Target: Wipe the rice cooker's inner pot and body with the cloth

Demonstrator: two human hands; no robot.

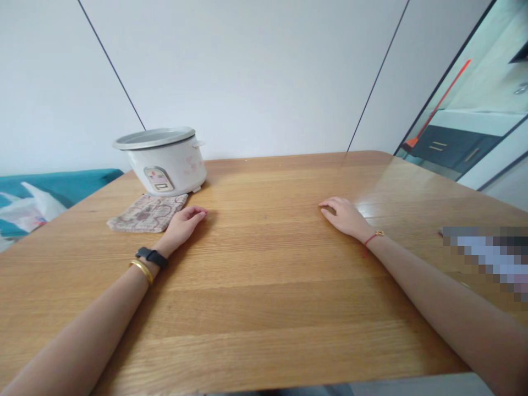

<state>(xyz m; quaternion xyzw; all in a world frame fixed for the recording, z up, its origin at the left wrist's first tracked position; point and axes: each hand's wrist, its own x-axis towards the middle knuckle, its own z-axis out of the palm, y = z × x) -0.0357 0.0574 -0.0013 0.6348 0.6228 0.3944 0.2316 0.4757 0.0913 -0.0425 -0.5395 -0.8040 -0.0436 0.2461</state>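
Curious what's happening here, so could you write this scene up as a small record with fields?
Left hand: empty, resting on the wooden table, beside a patterned cloth
Right hand: empty, resting on the table
Things: white rice cooker, behind the cloth
Rest: teal cushion, plastic bag

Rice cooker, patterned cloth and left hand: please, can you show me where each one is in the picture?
rice cooker (173,168), head view, white side of the body
patterned cloth (146,213), head view, middle of the cloth
left hand (183,226), head view, back of the hand
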